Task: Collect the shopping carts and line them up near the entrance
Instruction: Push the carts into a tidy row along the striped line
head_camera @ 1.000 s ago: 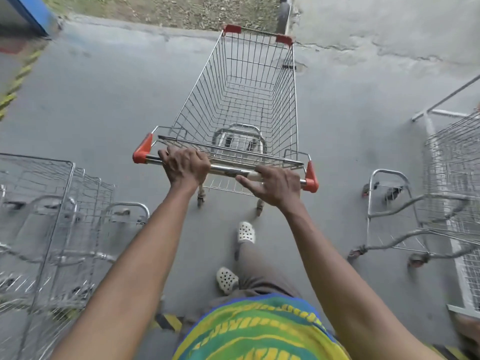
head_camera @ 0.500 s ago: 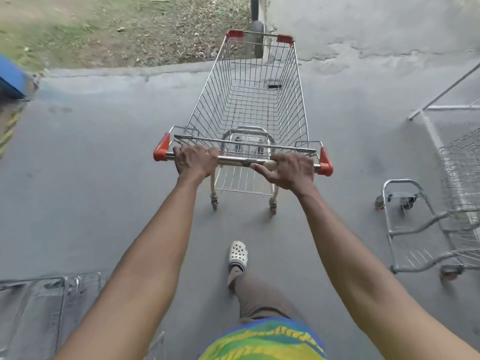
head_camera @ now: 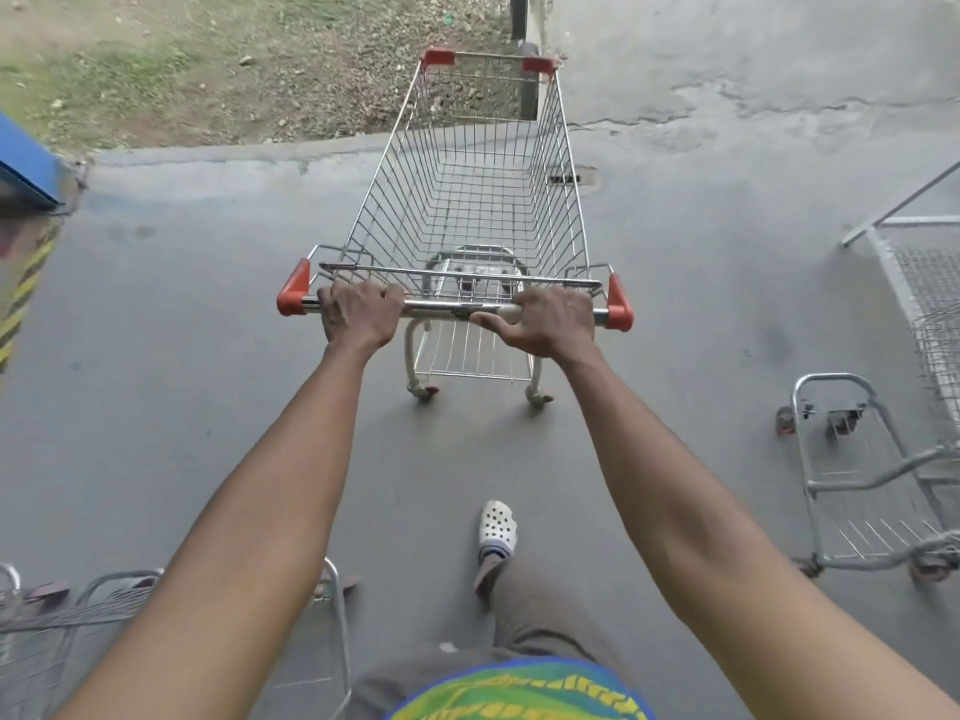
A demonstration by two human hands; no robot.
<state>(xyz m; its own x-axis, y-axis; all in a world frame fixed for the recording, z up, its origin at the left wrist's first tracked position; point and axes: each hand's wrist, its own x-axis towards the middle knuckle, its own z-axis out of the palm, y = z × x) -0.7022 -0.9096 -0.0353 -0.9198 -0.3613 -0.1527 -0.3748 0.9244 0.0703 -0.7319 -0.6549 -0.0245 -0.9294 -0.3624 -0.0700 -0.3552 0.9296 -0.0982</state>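
A wire shopping cart [head_camera: 470,200] with red corner caps stands in front of me on grey concrete, its basket empty. Both hands hold its metal handle bar [head_camera: 452,305]. My left hand [head_camera: 360,313] grips the bar near the left red end. My right hand [head_camera: 545,319] curls over the bar near the right end, thumb underneath. More carts [head_camera: 878,491] stand at the right edge, and another row of carts [head_camera: 57,615] shows at the lower left, partly hidden by my left arm.
A dirt and grass strip [head_camera: 208,70] borders the concrete ahead. A post [head_camera: 524,23] stands beyond the cart's front. A blue object [head_camera: 26,168] and yellow-black hazard stripes [head_camera: 26,288] lie at the left. Cracked concrete [head_camera: 753,96] spreads to the front right.
The cart has rolled forward toward the dirt strip with both hands on the bar. The carts at the left have slid back toward the bottom of the view.
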